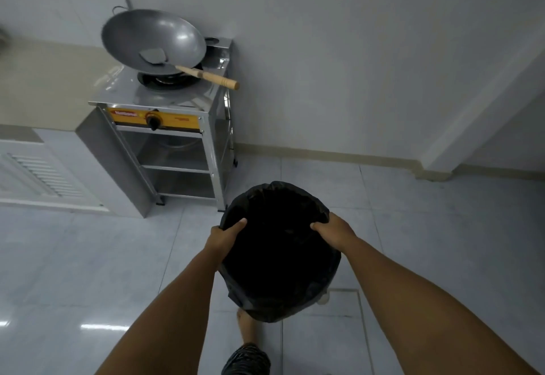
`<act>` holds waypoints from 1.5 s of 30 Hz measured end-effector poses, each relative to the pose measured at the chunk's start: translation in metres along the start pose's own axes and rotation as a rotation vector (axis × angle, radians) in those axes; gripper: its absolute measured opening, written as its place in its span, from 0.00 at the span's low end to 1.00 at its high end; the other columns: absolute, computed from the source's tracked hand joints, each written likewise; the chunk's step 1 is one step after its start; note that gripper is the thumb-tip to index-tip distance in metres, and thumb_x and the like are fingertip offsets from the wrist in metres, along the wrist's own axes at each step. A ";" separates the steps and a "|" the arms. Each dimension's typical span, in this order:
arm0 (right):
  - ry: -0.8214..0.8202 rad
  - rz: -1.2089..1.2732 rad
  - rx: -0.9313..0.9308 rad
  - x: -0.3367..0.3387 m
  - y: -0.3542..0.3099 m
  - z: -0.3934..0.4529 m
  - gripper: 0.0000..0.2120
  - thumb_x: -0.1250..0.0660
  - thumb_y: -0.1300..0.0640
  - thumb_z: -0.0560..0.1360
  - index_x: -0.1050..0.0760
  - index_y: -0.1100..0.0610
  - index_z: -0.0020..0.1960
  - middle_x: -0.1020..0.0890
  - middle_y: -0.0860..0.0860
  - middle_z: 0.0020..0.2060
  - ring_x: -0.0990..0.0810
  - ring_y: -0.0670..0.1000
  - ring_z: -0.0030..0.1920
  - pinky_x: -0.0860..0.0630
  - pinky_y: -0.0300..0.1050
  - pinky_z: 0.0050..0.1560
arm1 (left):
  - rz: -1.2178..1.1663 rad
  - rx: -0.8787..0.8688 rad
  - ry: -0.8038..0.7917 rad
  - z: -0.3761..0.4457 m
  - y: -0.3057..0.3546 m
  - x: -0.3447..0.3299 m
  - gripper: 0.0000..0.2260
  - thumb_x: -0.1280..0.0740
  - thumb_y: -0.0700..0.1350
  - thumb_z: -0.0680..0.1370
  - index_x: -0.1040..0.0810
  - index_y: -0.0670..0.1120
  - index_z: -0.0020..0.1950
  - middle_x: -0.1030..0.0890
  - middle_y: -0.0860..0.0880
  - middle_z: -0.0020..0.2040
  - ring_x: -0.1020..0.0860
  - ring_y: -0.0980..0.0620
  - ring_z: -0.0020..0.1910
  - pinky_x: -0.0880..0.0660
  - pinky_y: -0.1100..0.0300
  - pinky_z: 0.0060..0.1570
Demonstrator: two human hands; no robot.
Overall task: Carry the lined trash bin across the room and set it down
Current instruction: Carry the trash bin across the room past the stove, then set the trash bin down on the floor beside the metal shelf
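Both hands are clamped on the rim of the lined trash bin, which is held off the floor in front of the person. The left hand is closed over the rim at about 9 o'clock, thumb laid inside over the black liner; the right hand is closed over it at about 3 o'clock, fingers curled into the bag. Neither hand is nearer: the bin hangs between them, mouth up and tipped toward the camera, its long axis running down toward the bare foot seen beneath its base. The setting-down is judged to depend on that axis being brought upright before the base meets the tiles.

At 11 o'clock, near the bin's far rim, a steel stove stand is seen against the wall, a wok tilted on its burner and a wooden-handled spatula jutting out toward 2 o'clock. A louvred cabinet door lies at 9 o'clock. Open tiled floor is shown at 12 to 3 o'clock, up to the wall's skirting; only the stand's near leg is judged a possible snag.
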State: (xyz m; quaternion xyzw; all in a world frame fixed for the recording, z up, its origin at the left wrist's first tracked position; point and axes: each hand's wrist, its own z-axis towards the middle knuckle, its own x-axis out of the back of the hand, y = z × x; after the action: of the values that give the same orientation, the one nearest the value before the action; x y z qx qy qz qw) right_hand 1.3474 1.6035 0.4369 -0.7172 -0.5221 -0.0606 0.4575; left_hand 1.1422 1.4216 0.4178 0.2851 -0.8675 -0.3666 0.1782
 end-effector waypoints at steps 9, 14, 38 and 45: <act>0.010 0.034 -0.076 0.061 -0.055 0.161 0.29 0.33 0.47 0.76 0.30 0.54 0.74 0.22 0.57 0.67 0.22 0.60 0.64 0.26 0.50 0.61 | 0.014 0.041 -0.024 0.151 0.117 -0.040 0.39 0.28 0.58 0.74 0.35 0.38 0.77 0.27 0.38 0.73 0.28 0.36 0.72 0.32 0.44 0.73; -0.006 0.018 -0.115 0.087 -0.078 0.252 0.30 0.33 0.46 0.75 0.32 0.56 0.74 0.22 0.58 0.66 0.22 0.60 0.61 0.25 0.51 0.60 | 0.016 0.084 0.007 0.223 0.165 -0.063 0.38 0.28 0.59 0.74 0.33 0.40 0.76 0.26 0.39 0.72 0.26 0.37 0.69 0.29 0.45 0.69; -0.107 -0.088 -0.163 0.009 -0.050 0.620 0.35 0.34 0.47 0.77 0.41 0.55 0.79 0.28 0.59 0.70 0.26 0.62 0.68 0.28 0.60 0.69 | 0.164 0.203 0.077 0.590 0.133 -0.102 0.31 0.32 0.59 0.77 0.28 0.42 0.74 0.21 0.40 0.67 0.23 0.37 0.65 0.26 0.42 0.67; -0.079 -0.150 -0.176 -0.065 0.005 0.692 0.35 0.34 0.46 0.76 0.41 0.54 0.78 0.28 0.59 0.68 0.26 0.63 0.67 0.28 0.60 0.67 | 0.219 0.200 0.107 0.684 0.055 -0.105 0.31 0.32 0.60 0.76 0.26 0.43 0.73 0.20 0.41 0.65 0.22 0.38 0.63 0.26 0.43 0.66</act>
State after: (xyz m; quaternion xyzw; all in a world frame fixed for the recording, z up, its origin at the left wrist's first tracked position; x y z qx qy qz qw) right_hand 1.0521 2.0562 -0.0005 -0.7154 -0.5845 -0.1121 0.3660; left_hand 0.8487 1.8838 -0.0091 0.2243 -0.9148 -0.2411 0.2339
